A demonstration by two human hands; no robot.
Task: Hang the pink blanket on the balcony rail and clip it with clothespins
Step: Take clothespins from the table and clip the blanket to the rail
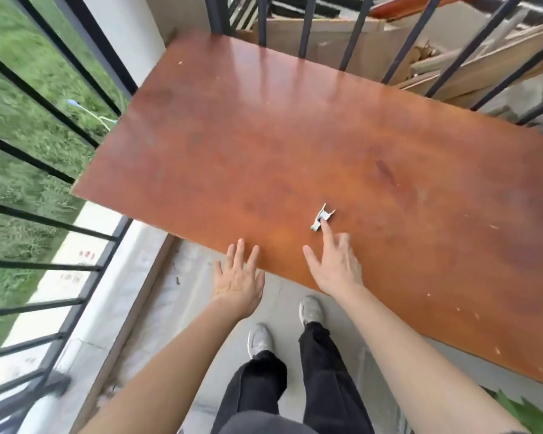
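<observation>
A single silver metal clothespin (pixel 323 216) lies on the brown wooden table (pixel 264 145), near its front edge. My right hand (pixel 334 261) reaches over the table with fingers spread, and its index fingertip touches the clothespin. My left hand (pixel 239 277) is flat with straight fingers, its fingertips at the table's front edge. The black balcony rail (pixel 44 227) runs along the left side. No pink blanket is in view.
Black vertical bars (pixel 308 23) stand behind the table, with cardboard and wooden planks (pixel 470 64) piled beyond them. Grass (pixel 16 98) lies below the rail at left. My feet in grey shoes (pixel 261 339) stand on the pale concrete floor.
</observation>
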